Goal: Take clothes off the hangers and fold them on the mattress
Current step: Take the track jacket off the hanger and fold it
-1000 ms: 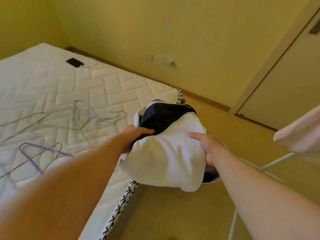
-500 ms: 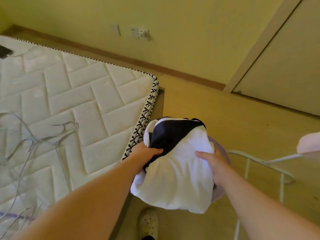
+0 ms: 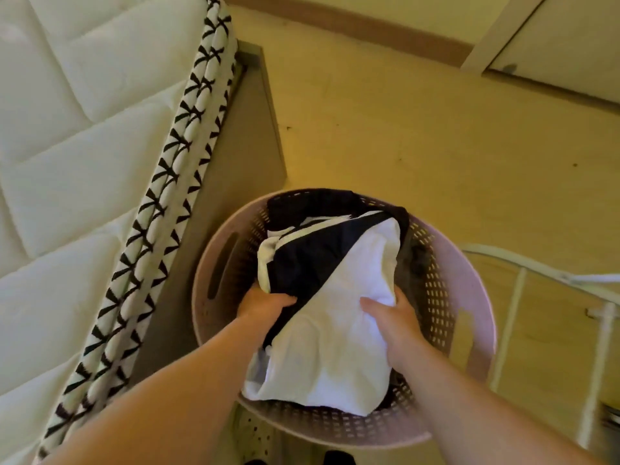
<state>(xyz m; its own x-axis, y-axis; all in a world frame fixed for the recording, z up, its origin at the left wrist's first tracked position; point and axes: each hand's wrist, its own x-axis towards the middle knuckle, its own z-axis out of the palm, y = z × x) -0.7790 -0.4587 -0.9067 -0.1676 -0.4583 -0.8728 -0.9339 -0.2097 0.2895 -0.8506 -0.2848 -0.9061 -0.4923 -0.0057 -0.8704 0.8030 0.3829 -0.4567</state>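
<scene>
**Folded bundle going into basket**

Mattress (image 3: 84,146) at left, basket (image 3: 476,297) on floor beside it. Clothes bundle (image 3: 335,313) is partly in basket. Hands: left hand (image 3: 265,305) & right hand (image 3: 392,317) grip its sides. Next, prob.: lower, release w/o unfolding.

White-and-navy garment (image 3: 339,317); pale pink perforated basket (image 3: 469,317); white quilted mattress (image 3: 67,162), black cross-stitch edging.

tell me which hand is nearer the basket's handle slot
Left. The left hand grips the clothes just beside the handle slot; the right hand holds them across the basket.
</scene>
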